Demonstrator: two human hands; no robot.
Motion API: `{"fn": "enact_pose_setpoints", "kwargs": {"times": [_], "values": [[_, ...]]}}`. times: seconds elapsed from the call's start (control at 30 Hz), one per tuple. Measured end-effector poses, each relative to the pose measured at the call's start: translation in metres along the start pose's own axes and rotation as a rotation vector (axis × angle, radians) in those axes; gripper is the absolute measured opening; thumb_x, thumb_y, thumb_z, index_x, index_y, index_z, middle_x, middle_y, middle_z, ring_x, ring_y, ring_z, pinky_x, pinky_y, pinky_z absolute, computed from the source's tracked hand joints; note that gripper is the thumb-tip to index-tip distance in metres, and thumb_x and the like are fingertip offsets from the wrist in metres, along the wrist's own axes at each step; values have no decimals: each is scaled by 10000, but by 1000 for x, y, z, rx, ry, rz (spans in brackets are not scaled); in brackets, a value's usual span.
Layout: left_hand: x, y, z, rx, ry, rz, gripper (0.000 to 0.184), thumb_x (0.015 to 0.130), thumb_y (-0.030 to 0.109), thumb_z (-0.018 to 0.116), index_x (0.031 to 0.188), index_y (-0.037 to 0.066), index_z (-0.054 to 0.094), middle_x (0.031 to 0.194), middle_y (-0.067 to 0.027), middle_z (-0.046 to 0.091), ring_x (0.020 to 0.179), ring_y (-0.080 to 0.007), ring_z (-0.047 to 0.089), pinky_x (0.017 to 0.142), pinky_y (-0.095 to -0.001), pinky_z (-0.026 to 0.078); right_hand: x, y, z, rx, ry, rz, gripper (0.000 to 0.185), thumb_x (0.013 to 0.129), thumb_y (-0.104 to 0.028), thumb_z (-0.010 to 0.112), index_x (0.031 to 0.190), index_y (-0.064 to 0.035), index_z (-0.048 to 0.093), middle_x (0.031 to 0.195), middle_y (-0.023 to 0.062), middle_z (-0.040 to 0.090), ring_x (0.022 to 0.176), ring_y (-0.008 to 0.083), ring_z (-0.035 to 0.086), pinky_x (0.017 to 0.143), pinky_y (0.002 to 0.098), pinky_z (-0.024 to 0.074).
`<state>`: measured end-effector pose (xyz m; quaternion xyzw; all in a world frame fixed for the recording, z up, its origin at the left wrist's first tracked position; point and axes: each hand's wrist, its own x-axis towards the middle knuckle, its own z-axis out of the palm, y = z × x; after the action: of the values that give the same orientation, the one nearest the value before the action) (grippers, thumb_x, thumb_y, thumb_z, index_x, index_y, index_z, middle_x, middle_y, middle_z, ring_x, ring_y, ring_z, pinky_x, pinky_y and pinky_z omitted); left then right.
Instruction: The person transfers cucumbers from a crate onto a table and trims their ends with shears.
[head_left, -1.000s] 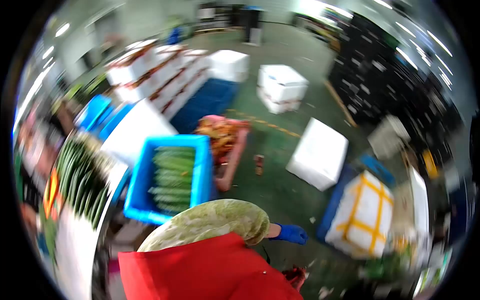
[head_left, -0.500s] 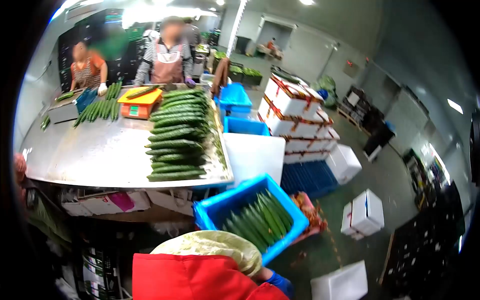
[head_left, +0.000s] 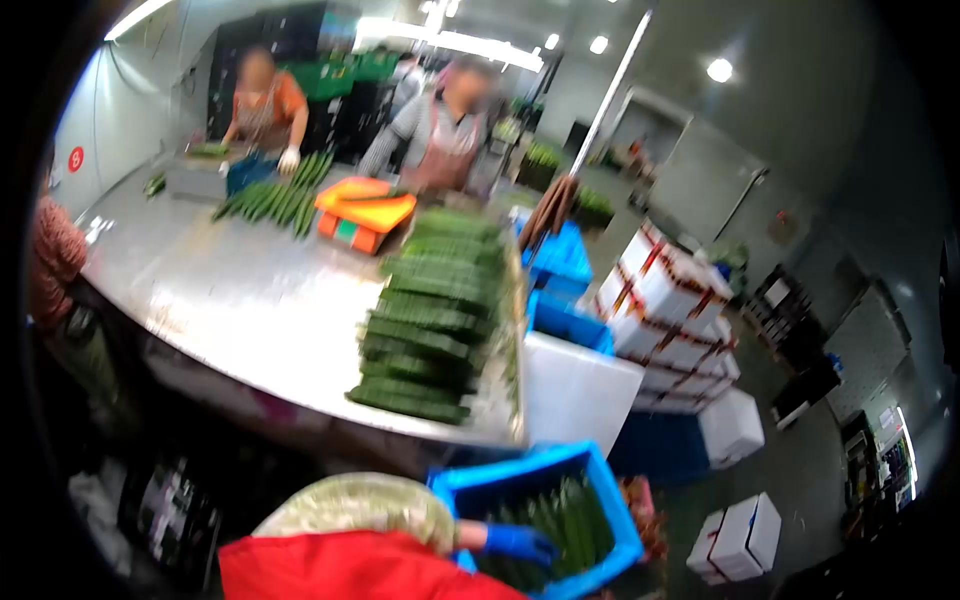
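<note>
My left hand, in a blue glove, reaches from a patterned pale-green sleeve into a blue crate. Cucumbers lie side by side in the crate, and the hand is over those on its left side. Motion blur hides whether its fingers grip one or only touch it. My right hand is out of sight. Beyond the crate, a long stack of cucumbers lies on the metal table.
An orange scale stands on the table near more cucumbers. Two people work across it. At right are a white board, stacked white foam boxes and a single foam box on the floor.
My gloved hand has moved from below the crate's near edge onto the cucumbers inside it. The view has swung left and tilted, so the table and crate appear farther right and lower.
</note>
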<state>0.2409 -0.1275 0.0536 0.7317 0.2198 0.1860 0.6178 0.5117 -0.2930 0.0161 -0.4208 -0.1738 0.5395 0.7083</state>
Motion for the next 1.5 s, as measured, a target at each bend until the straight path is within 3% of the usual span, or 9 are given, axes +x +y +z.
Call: {"fn": "enact_pose_setpoints", "kwargs": {"times": [0.03, 0.1, 0.27, 0.7, 0.93, 1.17, 1.27, 1.4, 1.5], "values": [[-12, 7, -2, -28, 24, -40, 441, 886, 332, 646, 1208, 33, 613, 1168, -151, 644, 1053, -244, 613, 945, -345, 463, 17, 20, -39, -111, -166, -238, 380, 891, -313, 561, 1143, -30, 575, 810, 113, 653, 705, 228, 613, 640, 376, 529], [-29, -6, 6, -129, 119, -115, 455, 872, 348, 658, 1202, 38, 619, 1155, -136, 653, 1047, -224, 616, 925, -335, 473, -11, -25, 85, -51, -46, 80, 334, 904, -299, 537, 1118, -46, 581, 700, 50, 567, 612, 209, 534, 592, 434, 490], [-70, 3, 6, -115, 216, -258, 483, 871, 330, 664, 1237, 23, 592, 1184, -117, 642, 1099, -207, 594, 961, -324, 452, -22, 17, 113, 195, -194, 353, 474, 873, -260, 558, 1304, -67, 509, 837, 97, 633, 739, 228, 589, 749, 431, 486], [-97, 2, -1, -134, 309, -283, 467, 865, 309, 664, 1220, 14, 594, 1130, -94, 650, 1019, -172, 590, 897, -328, 478, -54, 54, 168, 49, -224, 695, 280, 898, -282, 528, 1059, -59, 585, 632, 37, 521, 555, 166, 494, 567, 355, 472], [-138, -7, -34, -179, 235, -343, 534, 918, 346, 610, 1339, 35, 507, 1319, -136, 550, 1227, -227, 484, 1045, -345, 365, -29, 76, 193, 44, -228, 705, 282, 882, -305, 536, 1013, -60, 587, 608, 35, 507, 535, 160, 476, 535, 339, 453], [-145, -25, -110, -196, 411, -172, 451, 887, 290, 645, 1243, 20, 585, 1191, -100, 636, 1089, -160, 574, 949, -319, 454, 36, 105, 247, 102, -207, 507, 289, 866, -328, 545, 967, -61, 588, 583, 33, 493, 516, 154, 458, 502, 323, 434], [-157, -30, -153, -230, 340, -92, 435, 891, 274, 638, 1244, 25, 585, 1235, -110, 613, 1138, -183, 553, 995, -330, 420, 56, 115, 306, 203, -185, 387, 194, 862, -250, 541, 750, -96, 504, 536, -31, 268, 484, 112, 231, 458, 290, 259], [-183, -26, -212, -345, 330, 1, 459, 900, 282, 637, 1265, 12, 568, 1259, -118, 597, 1163, -201, 536, 1013, -332, 399, 64, 124, 389, 89, -49, 237, 226, 911, -168, 517, 754, -324, 563, 538, -32, 309, 433, 100, 225, 363, 258, 222], [-198, -22, -254, -331, 297, 56, 487, 914, 306, 612, 1298, 15, 537, 1264, -135, 588, 1166, -206, 533, 1013, -335, 397, 119, 155, 354, 130, -203, 289, 185, 914, -267, 530, 861, -89, 531, 529, -21, 349, 424, 115, 331, 446, 297, 390]]}}
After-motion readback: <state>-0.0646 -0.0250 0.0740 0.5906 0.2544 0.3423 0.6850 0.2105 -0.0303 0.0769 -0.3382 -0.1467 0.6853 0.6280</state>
